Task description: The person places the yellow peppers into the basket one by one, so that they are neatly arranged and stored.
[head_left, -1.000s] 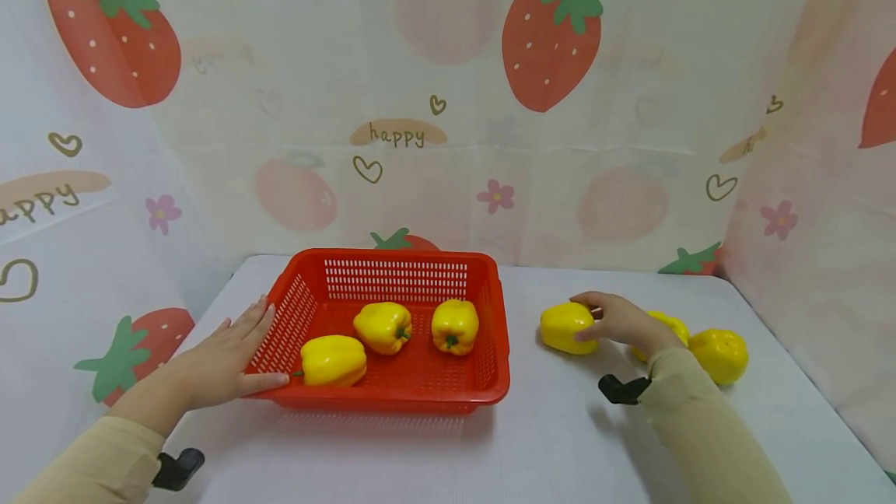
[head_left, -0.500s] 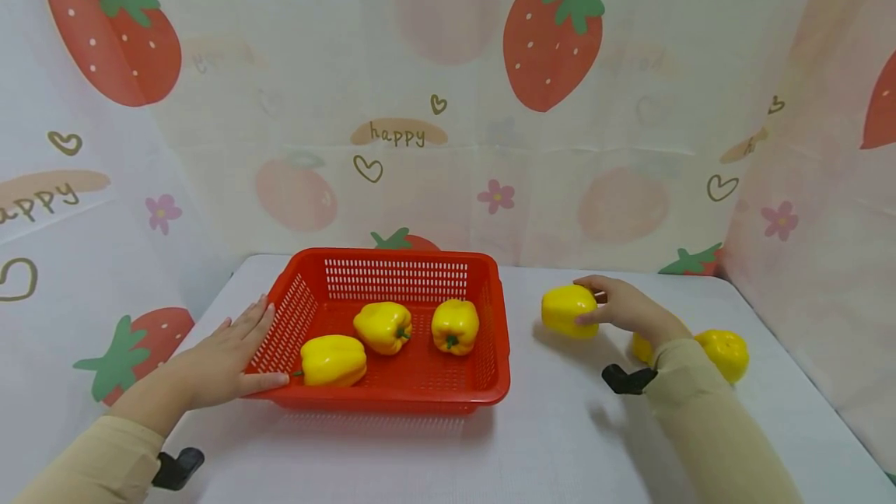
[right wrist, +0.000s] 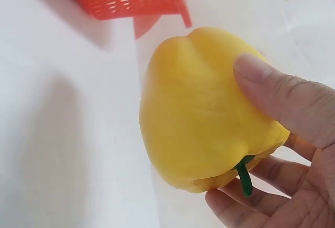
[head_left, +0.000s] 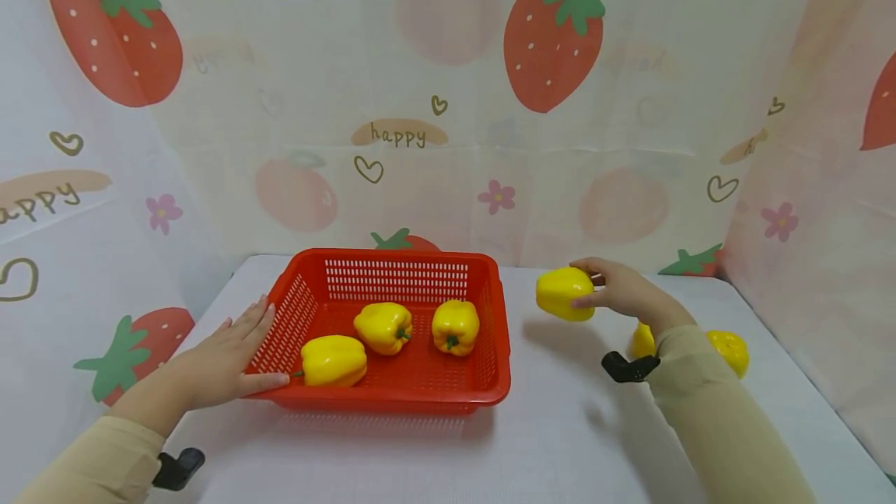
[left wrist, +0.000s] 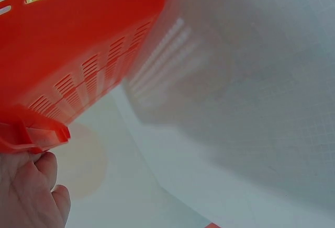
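Above the table, to the right of the red basket point(head_left: 392, 397), my right hand point(head_left: 623, 290) holds a yellow bell pepper point(head_left: 562, 294) between thumb and fingers. In the right wrist view the pepper point(right wrist: 204, 113) shows a green stem pointing down, with the thumb point(right wrist: 282, 92) on its side. My left hand point(head_left: 220, 360) rests on the basket's left rim, its fingers laid straight along the edge. Inside the basket lie three yellow bell peppers: one front left point(head_left: 334, 361), a middle pepper point(head_left: 382, 327) and a right pepper point(head_left: 455, 327).
Two more yellow peppers sit at the right of the white table point(head_left: 546, 442): one pepper point(head_left: 642, 341) mostly behind the right wrist, another pepper point(head_left: 729, 351) partly behind the sleeve. A strawberry-print curtain point(head_left: 448, 201) stands behind the table and on both sides.
My right hand has lifted the yellow bell pepper off the table and brought it slightly up and left. The left hand and the basket stay where they were.
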Demonstrator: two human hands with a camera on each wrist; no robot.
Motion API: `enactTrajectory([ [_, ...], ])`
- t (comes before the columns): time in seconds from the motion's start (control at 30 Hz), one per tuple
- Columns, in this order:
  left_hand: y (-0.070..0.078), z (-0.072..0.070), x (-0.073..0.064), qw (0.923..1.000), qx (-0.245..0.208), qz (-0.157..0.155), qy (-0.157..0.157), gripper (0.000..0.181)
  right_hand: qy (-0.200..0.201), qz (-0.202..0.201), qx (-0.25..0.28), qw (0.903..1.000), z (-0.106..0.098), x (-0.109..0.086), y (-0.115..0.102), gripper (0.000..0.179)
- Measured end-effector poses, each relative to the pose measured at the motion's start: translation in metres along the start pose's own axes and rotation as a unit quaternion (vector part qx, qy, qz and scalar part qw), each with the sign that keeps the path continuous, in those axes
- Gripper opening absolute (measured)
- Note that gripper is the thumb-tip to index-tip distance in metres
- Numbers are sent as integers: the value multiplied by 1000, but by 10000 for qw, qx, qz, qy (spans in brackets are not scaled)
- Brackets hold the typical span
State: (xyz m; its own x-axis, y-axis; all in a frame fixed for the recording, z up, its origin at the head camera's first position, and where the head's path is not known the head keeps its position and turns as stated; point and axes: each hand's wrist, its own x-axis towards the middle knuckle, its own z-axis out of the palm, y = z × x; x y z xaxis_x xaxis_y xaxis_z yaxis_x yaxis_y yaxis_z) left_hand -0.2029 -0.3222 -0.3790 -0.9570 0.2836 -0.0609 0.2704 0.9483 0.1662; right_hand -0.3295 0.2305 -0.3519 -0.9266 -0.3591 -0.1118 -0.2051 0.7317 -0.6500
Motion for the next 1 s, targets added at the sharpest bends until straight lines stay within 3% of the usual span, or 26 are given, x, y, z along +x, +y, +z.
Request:
enactTrajectory([
  [0.2, 1, 0, 0, 10000, -15, 2, 3, 108, 61, -232, -250, 9994, -6, 1, -12, 76],
  [0.6, 3, -2, -2, 10000, -34, 27, 11, 107, 243, -414, -114, 9988, -17, 5, -41, 75],
  [1.0, 5, -4, -2, 9999, -110, -11, -2, 107, 100, -697, -402, 9967, -9, 12, -81, 68],
])
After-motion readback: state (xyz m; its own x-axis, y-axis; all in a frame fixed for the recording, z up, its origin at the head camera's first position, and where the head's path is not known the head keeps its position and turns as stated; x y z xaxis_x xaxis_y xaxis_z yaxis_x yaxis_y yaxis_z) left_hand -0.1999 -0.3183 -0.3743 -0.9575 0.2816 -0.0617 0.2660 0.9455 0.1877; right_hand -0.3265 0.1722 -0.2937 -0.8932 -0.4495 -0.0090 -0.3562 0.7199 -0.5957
